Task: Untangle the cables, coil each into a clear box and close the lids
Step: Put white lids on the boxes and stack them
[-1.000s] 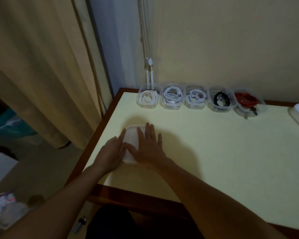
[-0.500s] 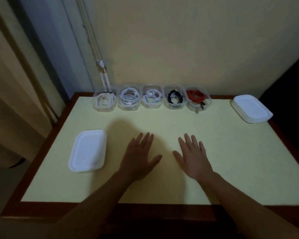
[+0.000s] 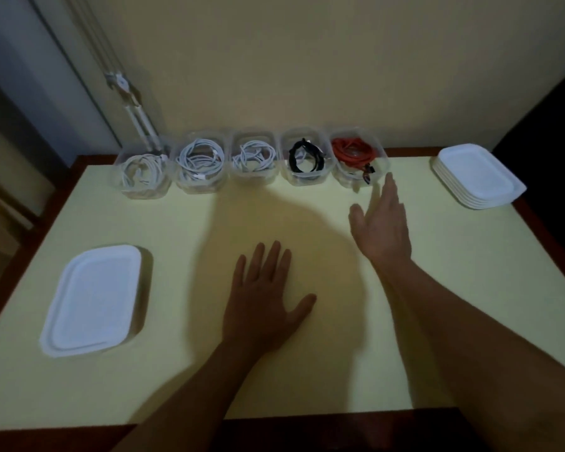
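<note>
Head view: left hand (image 3: pixel 265 298) lies flat on the matte pale-yellow desk (image 3: pixel 470 288), fingers spread. Right hand (image 3: pixel 380 223) is farther out, fingers straight, empty. A white rounded-rectangular lid (image 3: pixel 93 301) lies left. Along the far edge, five clear open-topped boxes (image 3: pixel 255 171) hold coiled white cables (image 3: pixel 201 158), a black cable (image 3: pixel 305 158) and a red cable (image 3: pixel 353 150). Stacked lids (image 3: pixel 477 176) sit right.

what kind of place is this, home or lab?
Likely a room at home, not a lab: a wood-edged table pushed against a plain painted wall, with blind cords hanging at the corner.
</note>
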### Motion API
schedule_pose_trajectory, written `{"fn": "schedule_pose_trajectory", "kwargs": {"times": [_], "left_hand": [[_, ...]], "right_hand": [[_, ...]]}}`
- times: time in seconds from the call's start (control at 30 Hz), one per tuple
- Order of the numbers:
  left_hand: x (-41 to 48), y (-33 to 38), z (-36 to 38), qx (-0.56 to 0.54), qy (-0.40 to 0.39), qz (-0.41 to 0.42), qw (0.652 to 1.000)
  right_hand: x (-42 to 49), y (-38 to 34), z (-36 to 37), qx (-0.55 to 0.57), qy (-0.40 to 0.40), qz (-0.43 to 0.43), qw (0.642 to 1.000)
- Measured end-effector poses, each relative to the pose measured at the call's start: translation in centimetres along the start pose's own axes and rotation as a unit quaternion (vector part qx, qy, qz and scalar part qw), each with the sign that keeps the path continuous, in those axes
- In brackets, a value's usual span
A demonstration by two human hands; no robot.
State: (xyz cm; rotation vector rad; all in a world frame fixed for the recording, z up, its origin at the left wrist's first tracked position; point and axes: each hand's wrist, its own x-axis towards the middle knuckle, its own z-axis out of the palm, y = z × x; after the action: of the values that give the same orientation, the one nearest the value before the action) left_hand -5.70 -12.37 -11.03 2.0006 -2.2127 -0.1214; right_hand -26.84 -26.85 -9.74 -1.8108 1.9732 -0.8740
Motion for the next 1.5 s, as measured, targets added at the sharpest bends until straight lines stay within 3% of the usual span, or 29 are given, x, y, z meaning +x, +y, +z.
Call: {"fn": "schedule_pose_trajectory", "kwargs": {"times": [0.1,0.4,0.93,1.2,1.33,1.5], "left_hand": [[0.2,-0.1,0.2,0.001,0.002,0.005,1.000],[0.9,0.1,-0.2,-0.003,-0.008,0.003,1.000],[0.6,0.3,-1.1,-0.067,0.013,-0.006,0.998],[0.7,0.3,-0.9,-0.122,0.017,0.025,0.992],[1.3,0.6,-0.6,-0.143,0.014,0.049,0.988],[1.8,0.8,-0.3,-0.129,0.015,0.062,0.990]], "right_hand": [[2.6,0.1,0.6,0.013,0.033,-0.007,0.999],[3.9,0.9,0.6,-0.024,0.036,-0.046,0.998],[-11.7,1.9,-3.4,0.049,0.001,-0.081,0.996],[-14.2,0.9,-3.8,0.053,0.002,-0.168,0.984],[-13.4,0.3,-4.2,0.001,-0.036,-0.263,0.964],[-12.7,-0.8,-4.7,-0.030,-0.049,-0.312,0.948]]}}
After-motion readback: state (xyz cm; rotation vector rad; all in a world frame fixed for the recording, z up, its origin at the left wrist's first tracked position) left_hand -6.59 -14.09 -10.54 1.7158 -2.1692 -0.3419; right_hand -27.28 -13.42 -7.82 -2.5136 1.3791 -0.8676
